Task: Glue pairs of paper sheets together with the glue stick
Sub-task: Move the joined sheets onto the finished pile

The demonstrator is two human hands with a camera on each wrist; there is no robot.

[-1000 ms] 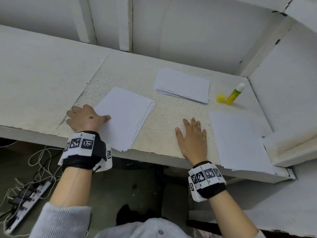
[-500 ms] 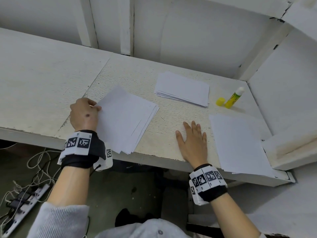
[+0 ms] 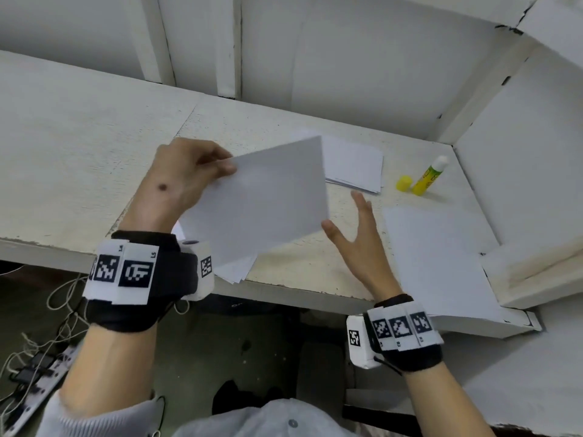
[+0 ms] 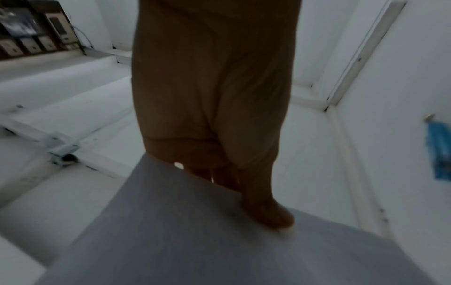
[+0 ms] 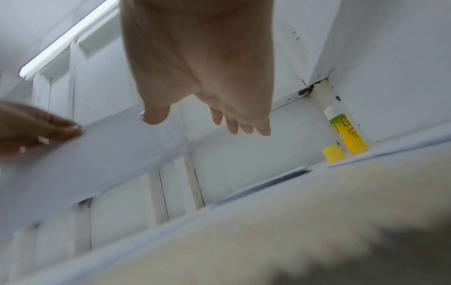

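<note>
Fingers of the left hand (image 3: 186, 175) pinched a raised sheet (image 3: 268, 200) by its corner; the right hand (image 3: 362, 244) hovered beside it, fingers straight.

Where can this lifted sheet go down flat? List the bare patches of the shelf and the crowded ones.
Bare shelf lies under the right hand, between the near stack and the single sheet. The long stretch beyond the left hand is bare too. Crowded: the back right corner, with the far stack, yellow cap and glue stick.
</note>
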